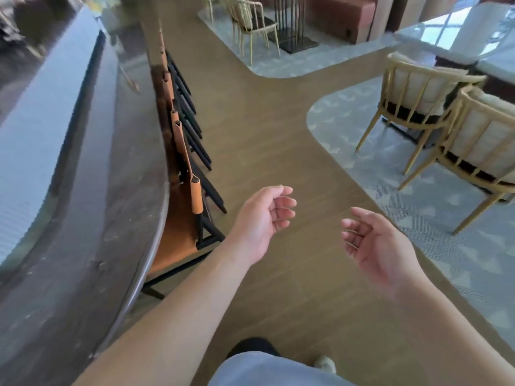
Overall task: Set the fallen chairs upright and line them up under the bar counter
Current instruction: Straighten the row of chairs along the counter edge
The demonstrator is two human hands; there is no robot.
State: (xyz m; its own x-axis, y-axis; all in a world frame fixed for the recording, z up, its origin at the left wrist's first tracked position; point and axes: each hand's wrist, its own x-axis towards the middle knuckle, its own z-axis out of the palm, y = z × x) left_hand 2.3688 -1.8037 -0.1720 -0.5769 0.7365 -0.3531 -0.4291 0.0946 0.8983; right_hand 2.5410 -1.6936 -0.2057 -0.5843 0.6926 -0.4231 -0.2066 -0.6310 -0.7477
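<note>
Several bar chairs with tan leather seats and black frames stand upright in a row under the dark curved bar counter (111,207) on the left. The nearest chair (181,235) is tucked under the counter's edge, and the others (178,112) recede behind it. My left hand (262,221) hovers just right of the nearest chair, fingers loosely curled, holding nothing. My right hand (373,246) hangs over the wooden floor, palm turned inward, fingers relaxed and empty. Neither hand touches a chair.
A wooden floor aisle (264,140) runs ahead beside the counter. Two beige cushioned dining chairs (434,107) stand on patterned carpet at the right, by white tables (459,37). More light chairs (250,23) stand far back. My shoes show at the bottom.
</note>
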